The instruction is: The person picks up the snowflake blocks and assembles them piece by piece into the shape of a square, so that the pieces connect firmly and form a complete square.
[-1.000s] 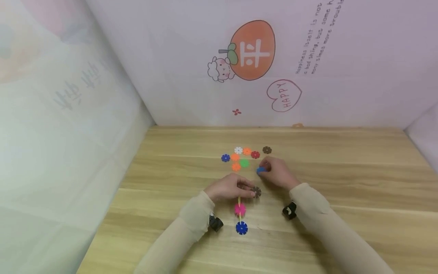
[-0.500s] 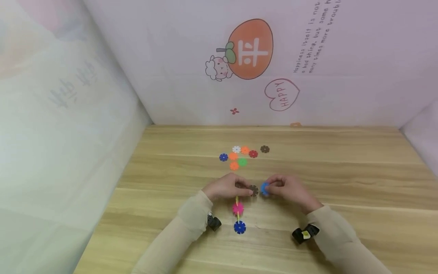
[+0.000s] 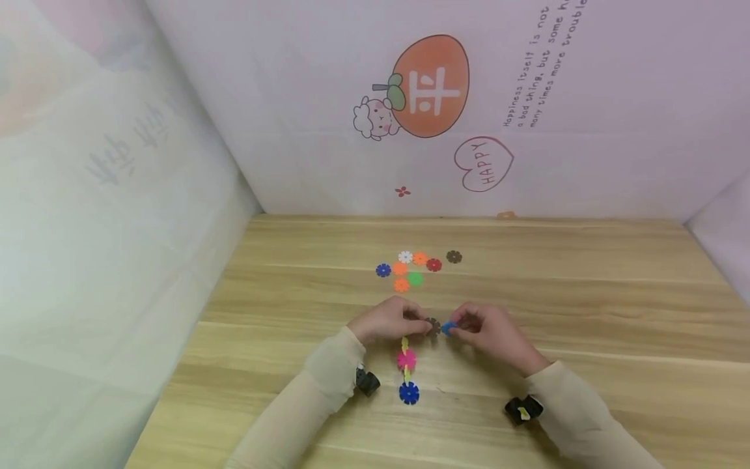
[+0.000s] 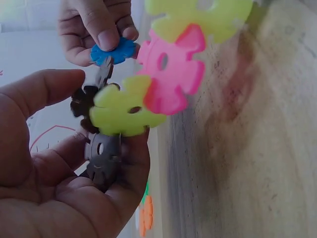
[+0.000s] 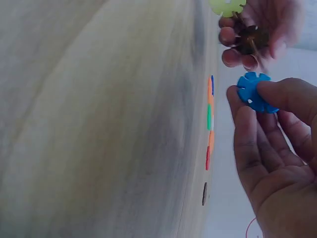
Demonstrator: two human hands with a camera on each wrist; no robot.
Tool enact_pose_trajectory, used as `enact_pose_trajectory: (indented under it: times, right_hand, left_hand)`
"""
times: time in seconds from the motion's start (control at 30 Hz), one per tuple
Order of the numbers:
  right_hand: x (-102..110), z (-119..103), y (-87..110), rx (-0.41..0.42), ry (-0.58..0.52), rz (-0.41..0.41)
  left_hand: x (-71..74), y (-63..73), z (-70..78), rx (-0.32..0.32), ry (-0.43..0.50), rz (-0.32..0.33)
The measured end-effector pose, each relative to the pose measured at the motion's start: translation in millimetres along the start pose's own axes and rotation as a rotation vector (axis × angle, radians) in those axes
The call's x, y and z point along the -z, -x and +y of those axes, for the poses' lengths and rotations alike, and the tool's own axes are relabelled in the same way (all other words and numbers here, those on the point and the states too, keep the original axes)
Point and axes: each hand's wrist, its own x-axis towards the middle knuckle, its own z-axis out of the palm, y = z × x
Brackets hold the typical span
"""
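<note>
My left hand (image 3: 388, 320) holds a joined string of notched plastic discs. Its fingers are curled about the brown discs (image 4: 104, 153), and from there a yellow disc (image 4: 126, 111), a pink disc (image 4: 173, 67) and more hang toward the body, ending in a dark blue disc (image 3: 409, 393). My right hand (image 3: 497, 335) pinches a light blue disc (image 5: 253, 91) between thumb and fingers. Tilted nearly edge-on in the head view, that disc meets the rim of a brown disc (image 3: 433, 326) sticking out from the left hand. The left fingers partly cover the brown pieces.
Beyond the hands, loose discs lie flat on the wooden table (image 3: 586, 293): white (image 3: 405, 257), red (image 3: 433, 265), green (image 3: 415, 279), blue (image 3: 383, 270), brown (image 3: 454, 256) and several orange (image 3: 401, 285). A printed cloth (image 3: 328, 156) hangs behind the table.
The right hand has carried the light blue disc from near the loose discs toward the body, then left against the brown disc, tilting it. The left hand has stayed nearly still.
</note>
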Motion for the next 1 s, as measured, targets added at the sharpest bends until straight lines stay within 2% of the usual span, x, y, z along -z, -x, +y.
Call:
enact_pose_trajectory:
  times: [0.2, 0.63, 0.83, 1.0]
  right_hand:
    - [-4.9, -1.6, 1.6, 0.073, 0.044, 0.027]
    - [-2.8, -4.2, 7.0, 0.085, 0.075, 0.04]
    - [-6.0, -2.3, 8.8, 0.107, 0.071, 0.047]
    - [-7.5, -1.8, 9.6, 0.133, 0.074, 0.069]
  left_hand:
    - [-1.8, 0.7, 1.4, 0.019, 0.022, 0.01]
    - [-1.9, 0.9, 1.5, 0.029, 0.059, 0.018]
    - [-2.6, 0.6, 1.6, 0.016, 0.046, 0.017]
    - [-3.4, 0.9, 1.3, 0.015, 0.085, 0.012]
